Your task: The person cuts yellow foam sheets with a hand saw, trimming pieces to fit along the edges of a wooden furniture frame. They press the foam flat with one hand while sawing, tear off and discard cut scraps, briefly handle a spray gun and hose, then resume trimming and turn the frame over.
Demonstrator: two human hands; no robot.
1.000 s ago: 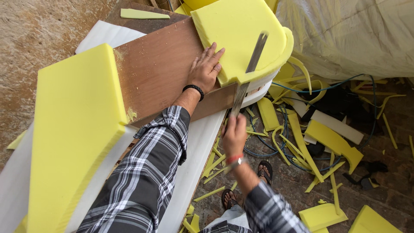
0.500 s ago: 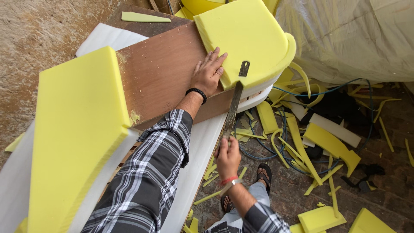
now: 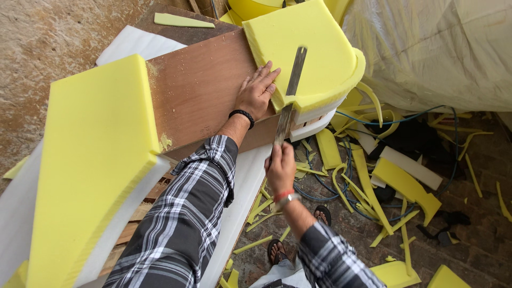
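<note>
The right hand [image 3: 281, 168] is clenched around the handle of a long flat saw blade [image 3: 290, 88], while the left hand [image 3: 257, 93] lies open, fingers spread, on the brown board [image 3: 202, 88] against the edge of the yellow foam pad [image 3: 298, 50]. The blade lies across that pad's near edge, just right of the left hand. The foam looks light, soft and springy, so it is probably best pinned flat close to the blade.

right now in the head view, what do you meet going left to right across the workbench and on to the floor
big foam slab → brown board → left hand flat on the board → long blade held by the right hand → curved foam cushion → yellow foam offcuts on the floor
</note>
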